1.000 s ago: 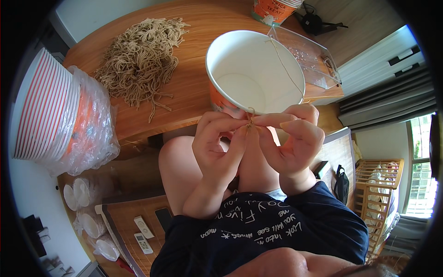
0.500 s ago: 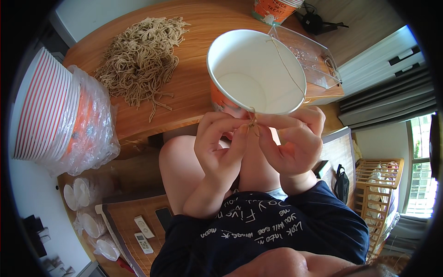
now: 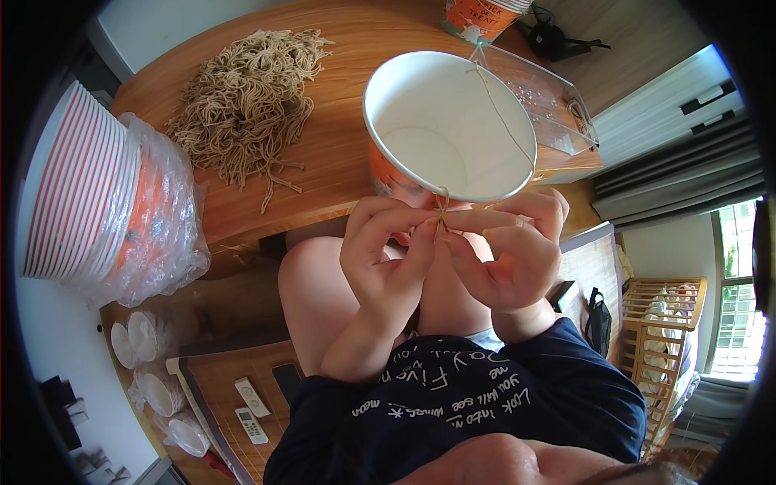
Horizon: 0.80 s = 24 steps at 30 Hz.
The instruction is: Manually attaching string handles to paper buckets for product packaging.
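Note:
A large orange paper bucket (image 3: 396, 182) with a white inside is tipped toward me at the table edge. A thin tan string (image 3: 503, 115) runs from its far right rim down across the opening. At the near rim, a looped, knotted end of string (image 3: 441, 212) sits between my two hands. My left hand (image 3: 392, 242) pinches it between thumb and forefinger. My right hand (image 3: 513, 246) is closed close beside it, its fingertips at the knot from the right. The fine strands at the fingertips are partly hidden.
A heap of tan strings (image 3: 246, 105) lies on the wooden table (image 3: 343, 89) at the left. Stacked white-rimmed buckets in clear plastic (image 3: 137, 210) stand far left. A clear plastic tray (image 3: 537, 97) and an orange bucket stack (image 3: 481, 20) are behind. Two remotes (image 3: 251, 412) lie lower left.
My right thumb has drawn slightly back from the knot, and the string loop at the near rim shows more clearly. The bucket and my left hand have hardly moved.

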Available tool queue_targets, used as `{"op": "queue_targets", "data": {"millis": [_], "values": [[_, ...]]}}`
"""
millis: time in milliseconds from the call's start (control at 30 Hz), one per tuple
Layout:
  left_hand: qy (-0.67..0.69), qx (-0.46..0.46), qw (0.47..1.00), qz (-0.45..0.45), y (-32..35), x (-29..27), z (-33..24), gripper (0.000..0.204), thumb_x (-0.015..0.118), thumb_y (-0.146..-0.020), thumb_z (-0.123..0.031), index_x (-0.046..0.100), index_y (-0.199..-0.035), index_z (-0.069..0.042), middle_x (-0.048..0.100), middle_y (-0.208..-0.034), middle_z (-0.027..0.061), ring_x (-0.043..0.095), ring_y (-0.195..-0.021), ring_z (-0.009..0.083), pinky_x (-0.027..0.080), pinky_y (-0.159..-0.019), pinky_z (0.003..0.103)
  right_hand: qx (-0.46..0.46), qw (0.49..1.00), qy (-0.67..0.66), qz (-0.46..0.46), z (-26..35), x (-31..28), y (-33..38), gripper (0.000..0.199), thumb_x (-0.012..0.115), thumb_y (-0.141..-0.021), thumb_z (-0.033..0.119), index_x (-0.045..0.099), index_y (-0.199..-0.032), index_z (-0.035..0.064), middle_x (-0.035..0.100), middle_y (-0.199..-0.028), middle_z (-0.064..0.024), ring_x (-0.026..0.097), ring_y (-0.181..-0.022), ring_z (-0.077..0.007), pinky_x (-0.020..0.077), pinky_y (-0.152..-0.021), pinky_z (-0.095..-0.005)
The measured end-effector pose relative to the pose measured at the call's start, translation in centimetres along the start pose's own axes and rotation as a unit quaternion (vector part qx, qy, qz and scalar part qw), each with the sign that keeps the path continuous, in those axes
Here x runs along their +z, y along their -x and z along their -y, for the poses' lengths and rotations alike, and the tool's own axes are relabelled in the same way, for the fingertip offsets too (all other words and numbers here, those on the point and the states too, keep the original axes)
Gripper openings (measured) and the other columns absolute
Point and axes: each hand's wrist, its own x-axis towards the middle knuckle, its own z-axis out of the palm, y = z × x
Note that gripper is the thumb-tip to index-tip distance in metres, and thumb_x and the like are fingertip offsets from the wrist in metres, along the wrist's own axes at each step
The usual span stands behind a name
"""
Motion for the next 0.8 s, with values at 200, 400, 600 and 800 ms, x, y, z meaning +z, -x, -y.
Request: {"op": "queue_targets", "data": {"millis": [200, 400, 600, 800], "values": [[-0.01, 0.013, 1.0, 0.017, 0.0, 0.0, 0.3, 0.015, 0.072, -0.078, 0.004, 0.073, -0.09, -0.004, 0.06, -0.089, 0.0036, 0.054, -0.071, 0.0079, 0.042, -0.054, 0.019, 0.004, 0.998, -0.055, -0.026, -1.0, 0.7, 0.8, 0.049, 0.085, -0.065, 0.009, 0.052, -0.102, 0.0122, 0.073, -0.09, 0.0048, 0.055, -0.083, -0.0154, 0.035, -0.082, -0.0337], [-0.008, 0.025, 0.999, 0.025, 0.1, 0.0, 0.2, 0.016, 0.072, -0.076, 0.005, 0.073, -0.09, -0.003, 0.06, -0.089, 0.004, 0.054, -0.07, 0.0079, 0.042, -0.054, 0.018, 0.018, 0.997, -0.081, 0.0, -1.0, 0.9, 1.0, 0.047, 0.077, -0.07, -0.006, 0.047, -0.104, 0.0087, 0.074, -0.089, -0.0048, 0.05, -0.086, -0.0176, 0.0403, -0.077, -0.0308], [0.027, -0.015, 0.999, 0.008, 0.2, 0.1, 0.2, 0.014, 0.073, -0.077, 0.003, 0.073, -0.09, -0.003, 0.06, -0.089, 0.0044, 0.054, -0.071, 0.008, 0.043, -0.055, 0.018, 0.021, 0.998, -0.054, -0.021, -0.8, 0.9, 0.9, 0.04, 0.078, -0.067, -0.001, 0.051, -0.093, 0.0127, 0.072, -0.089, 0.0042, 0.055, -0.08, -0.0159, 0.0359, -0.081, -0.0339], [0.002, 0.014, 1.0, 0.013, 0.1, 0.0, 0.5, 0.014, 0.072, -0.076, 0.003, 0.073, -0.089, -0.002, 0.061, -0.088, 0.0039, 0.054, -0.071, 0.0087, 0.042, -0.054, 0.019, 0.031, 0.999, 0.004, 0.032, 0.2, 0.2, 0.2, 0.03, 0.075, -0.069, -0.001, 0.049, -0.078, 0.0103, 0.074, -0.09, -0.0005, 0.052, -0.084, -0.0183, 0.0393, -0.078, -0.0323]]}}
